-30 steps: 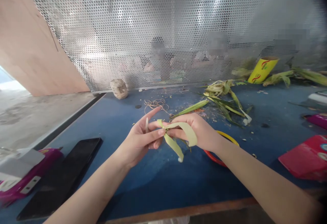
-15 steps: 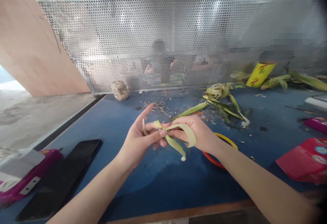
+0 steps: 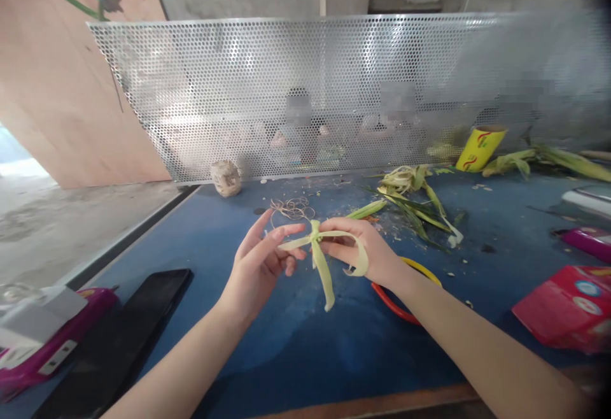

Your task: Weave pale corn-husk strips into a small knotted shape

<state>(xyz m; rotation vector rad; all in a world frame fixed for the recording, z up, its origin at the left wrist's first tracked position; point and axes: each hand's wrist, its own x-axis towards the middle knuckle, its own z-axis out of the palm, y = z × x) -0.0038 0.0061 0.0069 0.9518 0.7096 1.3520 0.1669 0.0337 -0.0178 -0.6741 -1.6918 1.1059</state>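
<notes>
Pale green corn husk strips point(image 3: 323, 272) are joined at a small knot, with ends sticking out several ways above the blue table. My right hand point(image 3: 365, 247) pinches this piece just right of the knot, and one strip loops back over the fingers. My left hand point(image 3: 260, 256) is at the left of the piece, its fingers apart. One strip's end reaches to the left fingers and touches or passes behind them; I cannot tell which. A tangle of thin string point(image 3: 291, 207) lies on the table just beyond the left hand.
A heap of corn husks point(image 3: 405, 183) and a yellow roll point(image 3: 480, 149) lie at the back right, before a perforated metal screen point(image 3: 267, 75). A black phone point(image 3: 128, 330) and purple power strip point(image 3: 57, 342) are at left. A red package point(image 3: 566, 307) is at right, a red-yellow ring point(image 3: 396, 301) under my right forearm.
My left thumb and fingers have let go of the knot and spread apart. The husk strips now hang in a cross shape from my right hand. The view has tilted up slightly.
</notes>
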